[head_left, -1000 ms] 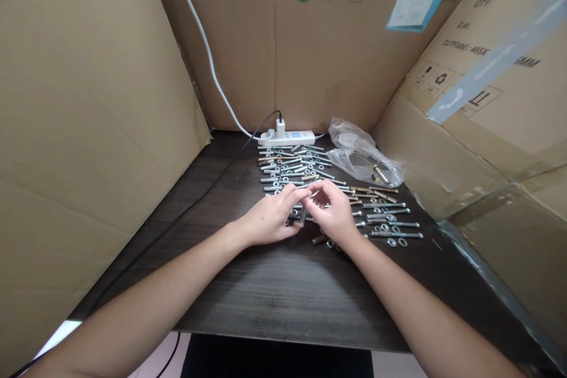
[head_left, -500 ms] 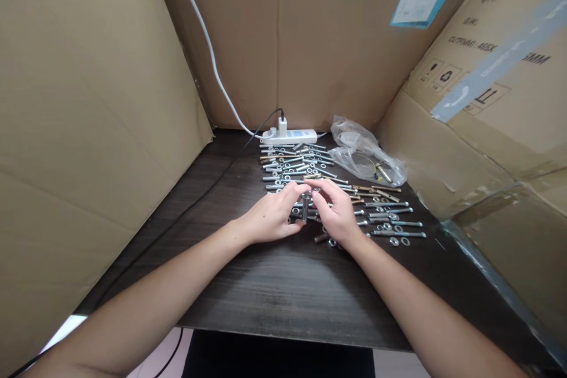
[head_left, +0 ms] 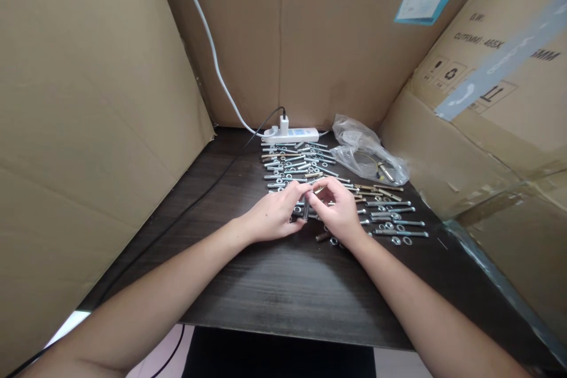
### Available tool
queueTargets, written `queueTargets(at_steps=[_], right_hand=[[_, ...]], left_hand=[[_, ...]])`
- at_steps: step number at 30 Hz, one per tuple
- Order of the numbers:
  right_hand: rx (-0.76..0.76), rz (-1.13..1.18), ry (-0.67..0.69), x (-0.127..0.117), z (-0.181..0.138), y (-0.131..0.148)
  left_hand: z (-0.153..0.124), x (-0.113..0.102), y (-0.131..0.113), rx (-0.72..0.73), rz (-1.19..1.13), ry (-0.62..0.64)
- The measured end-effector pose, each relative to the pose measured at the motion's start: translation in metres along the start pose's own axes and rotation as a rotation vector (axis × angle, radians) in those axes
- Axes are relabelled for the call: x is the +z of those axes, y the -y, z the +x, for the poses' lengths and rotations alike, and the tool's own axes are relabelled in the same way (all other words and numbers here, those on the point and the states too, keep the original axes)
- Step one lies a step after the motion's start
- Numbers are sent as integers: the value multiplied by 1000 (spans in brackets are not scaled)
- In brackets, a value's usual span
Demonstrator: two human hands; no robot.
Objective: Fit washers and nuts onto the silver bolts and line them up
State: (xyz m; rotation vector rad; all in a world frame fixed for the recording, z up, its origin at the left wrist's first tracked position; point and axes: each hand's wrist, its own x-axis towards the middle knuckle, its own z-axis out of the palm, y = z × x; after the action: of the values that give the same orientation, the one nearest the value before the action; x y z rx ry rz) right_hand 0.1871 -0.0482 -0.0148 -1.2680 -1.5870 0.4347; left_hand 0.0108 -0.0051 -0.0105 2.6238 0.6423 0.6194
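Note:
My left hand (head_left: 273, 215) and my right hand (head_left: 339, 209) meet over the middle of a dark wooden table (head_left: 274, 289). Both are closed in a pinch on one upright metal bolt (head_left: 305, 208), fingertips touching at its top end. Around and behind the hands lie rows of silver bolts, nuts and washers (head_left: 295, 164). More bolts with loose washers (head_left: 396, 225) lie to the right of my right hand. A short dark sleeve (head_left: 322, 237) rests on the table just under my right wrist.
A white power strip (head_left: 295, 134) with a plugged charger sits at the table's back, its white cable running up the cardboard. A crumpled clear plastic bag (head_left: 365, 156) lies at the back right. Large cardboard boxes (head_left: 88, 106) wall in the table on three sides.
Both hands stay together on the bolt, with the fingertips shifting slightly on its top end. The view has tilted a little; nothing else on the table has moved.

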Motion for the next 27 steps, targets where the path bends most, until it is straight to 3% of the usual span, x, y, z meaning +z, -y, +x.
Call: queueTargets(at_steps=[11, 19, 27], right_hand=[[-44, 83, 117, -4, -1, 2], [104, 36, 62, -1, 1, -3], [76, 113, 102, -1, -1, 1]], left_hand=[[1, -1, -2, -7, 23, 63], [2, -4, -3, -2, 8, 53], [0, -3, -3, 7, 10, 52]])
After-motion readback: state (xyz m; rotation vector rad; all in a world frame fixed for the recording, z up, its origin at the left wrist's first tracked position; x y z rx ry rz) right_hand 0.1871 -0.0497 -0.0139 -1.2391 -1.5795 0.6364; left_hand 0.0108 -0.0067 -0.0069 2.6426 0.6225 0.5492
